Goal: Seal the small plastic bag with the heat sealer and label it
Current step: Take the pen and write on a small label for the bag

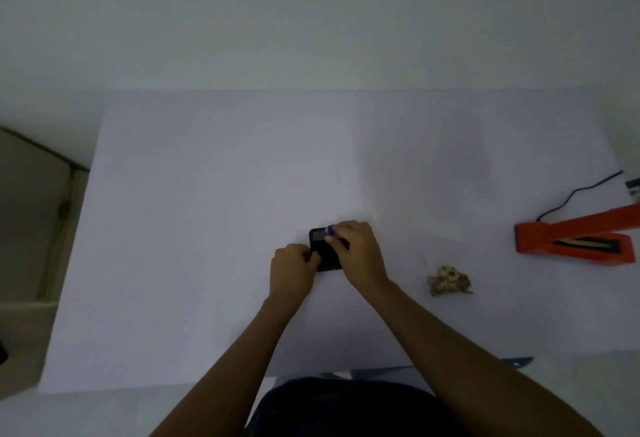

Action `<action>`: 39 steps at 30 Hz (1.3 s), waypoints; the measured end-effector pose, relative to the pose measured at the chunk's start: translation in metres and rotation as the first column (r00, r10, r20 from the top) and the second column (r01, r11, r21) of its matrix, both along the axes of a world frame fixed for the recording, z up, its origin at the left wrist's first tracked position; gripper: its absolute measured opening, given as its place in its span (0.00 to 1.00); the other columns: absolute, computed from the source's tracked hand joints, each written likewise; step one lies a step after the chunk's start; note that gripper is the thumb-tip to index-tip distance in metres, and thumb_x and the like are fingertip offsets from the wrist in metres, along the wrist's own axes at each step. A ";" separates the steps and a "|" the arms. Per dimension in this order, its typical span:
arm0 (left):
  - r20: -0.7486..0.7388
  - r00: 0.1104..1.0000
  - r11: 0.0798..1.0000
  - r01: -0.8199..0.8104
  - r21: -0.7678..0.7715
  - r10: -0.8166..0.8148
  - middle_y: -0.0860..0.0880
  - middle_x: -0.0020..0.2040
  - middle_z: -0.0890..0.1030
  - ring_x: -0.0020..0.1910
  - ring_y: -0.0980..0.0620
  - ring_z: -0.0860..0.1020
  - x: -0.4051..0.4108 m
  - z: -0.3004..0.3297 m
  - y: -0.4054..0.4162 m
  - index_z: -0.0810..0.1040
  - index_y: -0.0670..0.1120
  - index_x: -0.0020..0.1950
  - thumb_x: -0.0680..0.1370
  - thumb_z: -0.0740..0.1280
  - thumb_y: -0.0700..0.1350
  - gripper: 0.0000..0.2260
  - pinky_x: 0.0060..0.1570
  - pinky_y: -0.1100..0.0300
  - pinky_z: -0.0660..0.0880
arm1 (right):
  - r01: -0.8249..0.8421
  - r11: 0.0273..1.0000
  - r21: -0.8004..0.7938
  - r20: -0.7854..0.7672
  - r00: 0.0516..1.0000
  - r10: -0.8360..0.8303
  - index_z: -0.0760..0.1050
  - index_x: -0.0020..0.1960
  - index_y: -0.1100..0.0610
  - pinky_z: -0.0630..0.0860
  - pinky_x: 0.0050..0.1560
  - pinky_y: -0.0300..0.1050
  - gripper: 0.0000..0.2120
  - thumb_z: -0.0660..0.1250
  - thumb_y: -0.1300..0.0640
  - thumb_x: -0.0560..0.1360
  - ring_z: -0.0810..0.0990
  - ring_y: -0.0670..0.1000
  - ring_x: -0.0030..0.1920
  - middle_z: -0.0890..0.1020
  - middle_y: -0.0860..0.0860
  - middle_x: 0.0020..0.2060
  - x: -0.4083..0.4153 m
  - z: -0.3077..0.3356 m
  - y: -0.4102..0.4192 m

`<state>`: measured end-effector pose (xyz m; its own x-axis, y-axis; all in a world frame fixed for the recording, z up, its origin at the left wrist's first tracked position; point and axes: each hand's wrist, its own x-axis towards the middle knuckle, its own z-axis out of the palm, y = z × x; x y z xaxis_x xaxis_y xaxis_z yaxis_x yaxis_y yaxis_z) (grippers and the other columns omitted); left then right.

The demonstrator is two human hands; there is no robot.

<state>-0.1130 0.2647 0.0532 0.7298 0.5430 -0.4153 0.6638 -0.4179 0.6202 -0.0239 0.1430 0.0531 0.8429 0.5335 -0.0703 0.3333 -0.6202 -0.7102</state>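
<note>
Right now your right hand [356,253] has its fingers [334,235] curled over a small black object [323,251] on the surface [207,211], pinching something purple-tipped [330,228], perhaps a marker, though it is too small to tell. Your left hand [292,270] pinches the object's near-left edge, apparently to steady it while the right works on its pale patch [318,236], likely a label. Whether this black object is the bag itself I cannot say. Well off to the right lies a small crumpled clear bag with beige contents [449,280], and beyond it the orange heat sealer [575,239] sits with its arm raised and its black cord [575,194] trailing away, within your right hand's reach.
</note>
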 end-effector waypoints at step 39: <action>0.295 0.821 0.805 0.555 -0.210 -0.489 0.54 0.30 0.71 0.30 0.56 0.69 0.015 0.066 -0.018 0.71 0.47 0.37 0.83 0.54 0.53 0.18 0.34 0.66 0.67 | 0.745 0.637 0.199 -0.939 0.331 -0.093 0.72 0.28 0.60 0.54 0.26 0.41 0.22 0.63 0.55 0.81 0.59 0.46 0.20 0.70 0.50 0.20 0.006 0.068 -0.037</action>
